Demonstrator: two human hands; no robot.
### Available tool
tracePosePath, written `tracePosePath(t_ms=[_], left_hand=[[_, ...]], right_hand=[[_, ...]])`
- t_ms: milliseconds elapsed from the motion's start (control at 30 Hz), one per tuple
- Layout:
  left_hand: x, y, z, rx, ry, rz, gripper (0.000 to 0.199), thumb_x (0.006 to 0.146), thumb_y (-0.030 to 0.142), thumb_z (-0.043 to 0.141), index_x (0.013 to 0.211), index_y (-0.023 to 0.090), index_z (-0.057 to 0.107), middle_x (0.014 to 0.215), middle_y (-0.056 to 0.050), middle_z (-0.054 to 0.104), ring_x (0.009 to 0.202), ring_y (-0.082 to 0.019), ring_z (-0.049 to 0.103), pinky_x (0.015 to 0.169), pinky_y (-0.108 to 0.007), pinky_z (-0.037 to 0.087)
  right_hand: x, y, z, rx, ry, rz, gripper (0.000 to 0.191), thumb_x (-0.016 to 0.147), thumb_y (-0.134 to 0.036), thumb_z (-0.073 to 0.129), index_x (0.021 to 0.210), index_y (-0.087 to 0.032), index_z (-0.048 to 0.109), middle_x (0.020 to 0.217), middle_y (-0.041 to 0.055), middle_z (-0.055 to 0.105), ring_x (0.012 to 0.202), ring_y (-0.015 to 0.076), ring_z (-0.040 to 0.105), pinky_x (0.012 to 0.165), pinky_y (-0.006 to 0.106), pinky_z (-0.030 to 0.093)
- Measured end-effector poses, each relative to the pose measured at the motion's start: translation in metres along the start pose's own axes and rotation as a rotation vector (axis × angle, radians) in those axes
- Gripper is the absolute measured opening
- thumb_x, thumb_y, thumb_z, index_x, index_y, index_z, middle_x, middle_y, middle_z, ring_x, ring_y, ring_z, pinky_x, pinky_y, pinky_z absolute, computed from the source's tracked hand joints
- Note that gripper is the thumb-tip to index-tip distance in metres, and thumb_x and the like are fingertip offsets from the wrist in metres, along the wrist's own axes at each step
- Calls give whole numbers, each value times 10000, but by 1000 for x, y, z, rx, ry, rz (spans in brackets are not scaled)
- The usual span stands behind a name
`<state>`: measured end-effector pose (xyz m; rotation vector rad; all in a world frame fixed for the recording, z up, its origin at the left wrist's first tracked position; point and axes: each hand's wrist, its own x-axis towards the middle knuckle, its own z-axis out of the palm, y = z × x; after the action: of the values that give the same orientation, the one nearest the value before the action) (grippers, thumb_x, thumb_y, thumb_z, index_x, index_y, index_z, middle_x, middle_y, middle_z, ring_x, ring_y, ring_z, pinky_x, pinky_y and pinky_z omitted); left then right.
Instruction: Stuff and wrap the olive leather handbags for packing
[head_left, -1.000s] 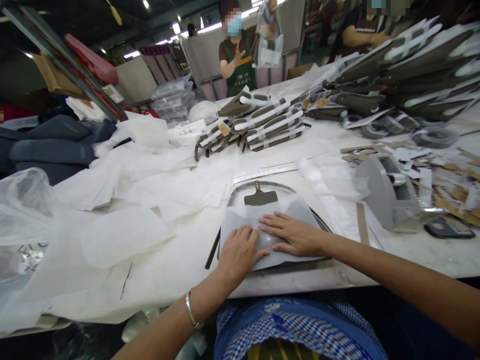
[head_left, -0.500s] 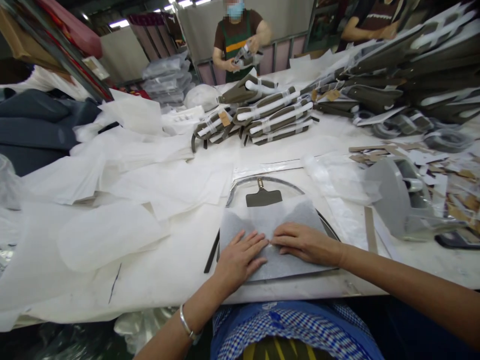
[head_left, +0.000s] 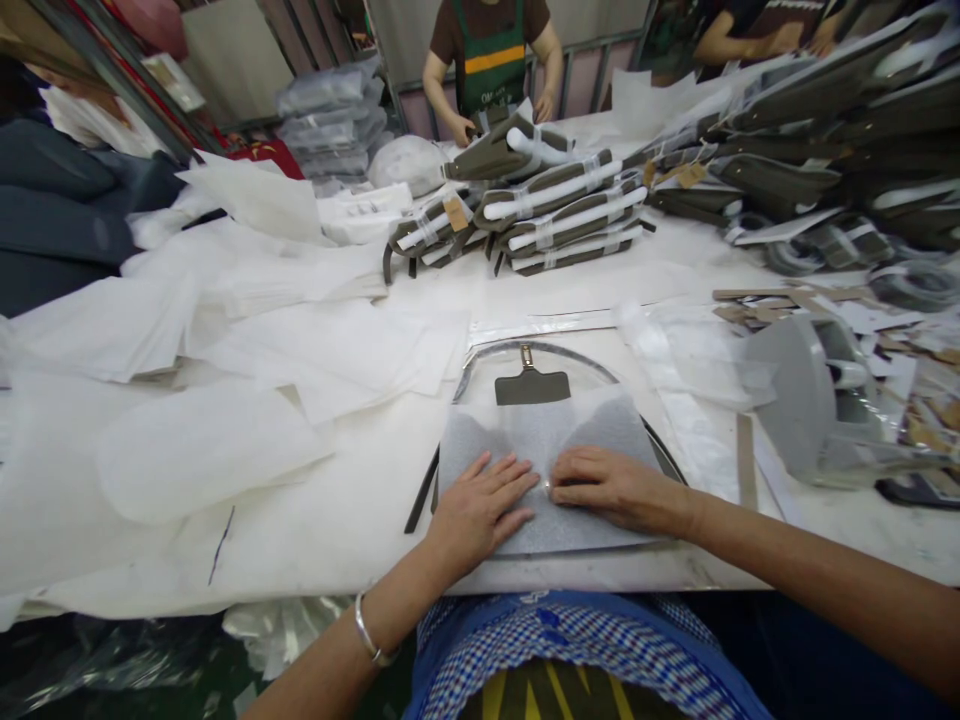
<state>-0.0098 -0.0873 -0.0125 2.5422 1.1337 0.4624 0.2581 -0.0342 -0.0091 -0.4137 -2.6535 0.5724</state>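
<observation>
A translucent white paper sheet [head_left: 495, 430] lies over a dark olive piece at the table's front edge; most of that piece is hidden. My left hand [head_left: 487, 505] rests flat on the paper with its fingers spread. Just right of it, my right hand [head_left: 600, 488] has its fingers bent and pressed together over a small shiny spot at the paper's middle. What they pinch, if anything, is too small to make out. Beyond the paper's far edge lies an olive tag [head_left: 532, 388] with a metal clasp [head_left: 526, 356], inside the curve of a dark strap [head_left: 581, 358].
Loose white paper sheets [head_left: 300, 350] spread across the left. Wrapped olive bags [head_left: 562, 215] are piled at the back, near a co-worker in a green apron [head_left: 491, 65]. On the right stand a grey tape dispenser [head_left: 802, 400], a phone [head_left: 919, 490] and paper scraps [head_left: 930, 400].
My right hand has shifted slightly away from my left fingertips, and its fingers are more curled. The co-worker's hands have lowered to the bag pile. The camera view has tilted down a little.
</observation>
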Motion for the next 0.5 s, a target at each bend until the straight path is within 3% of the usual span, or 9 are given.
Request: tracePosePath(t_ms=[167,367,500], left_hand=[[0,0,0,35,-2,14,408,1006,383,473,1386,238,505,1427,-57,552,1358,-204,474,1163,-471,354],[-2,5,-1,147,-22,58,404,1026,335,420,1420,262,470,1498,-57,471,1382,-235,442,1168,-506,332],[0,7,-6,170,-65,53,406,1022,311,405,1417,252,480,1492,-56,481,1382,-239,442,1160,-499,342]], right_hand=[[1,-2,-2,13,4,-22,279,992,-159,456,1173,-197,666,1059,107,683,1065,200,593,953,400,502],[-10,1,7,-48,161,-33,351,977,-166,508,1315,-200,593,1180,107,698,1139,200,617,995,389,518],[-13,3,11,-90,130,-54,371,970,-108,468,1316,-179,582,1212,83,704,1165,190,629,1023,390,514]])
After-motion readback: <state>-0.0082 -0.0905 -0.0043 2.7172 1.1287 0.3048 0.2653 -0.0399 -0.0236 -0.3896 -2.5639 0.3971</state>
